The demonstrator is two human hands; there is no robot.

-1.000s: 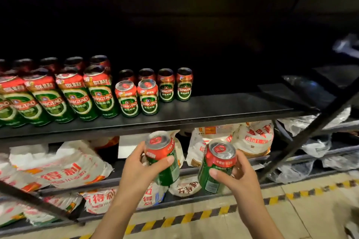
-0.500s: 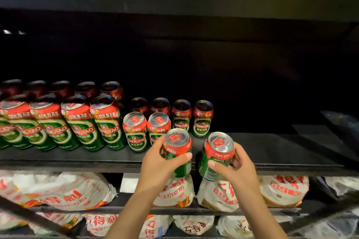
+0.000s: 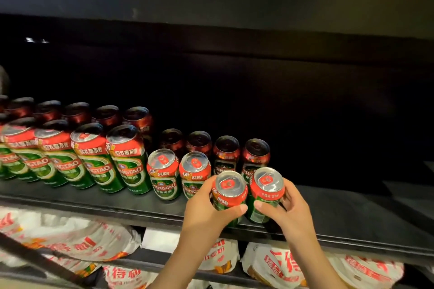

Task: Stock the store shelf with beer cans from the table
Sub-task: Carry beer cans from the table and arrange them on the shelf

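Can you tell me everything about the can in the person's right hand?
The short green and red metal beer can has a shiny silver top with a red pull tab. A red band with small writing wraps its upper part; below that it is green. It stands almost upright, tipped slightly, at the front edge of the dark metal shelf. Whether its bottom rests on the shelf is hidden. The right hand grips its side. It stands close against the matching can held by the left hand.

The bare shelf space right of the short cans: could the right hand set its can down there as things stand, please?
Probably yes: the right hand holds its can at the shelf front, with nothing visible there.
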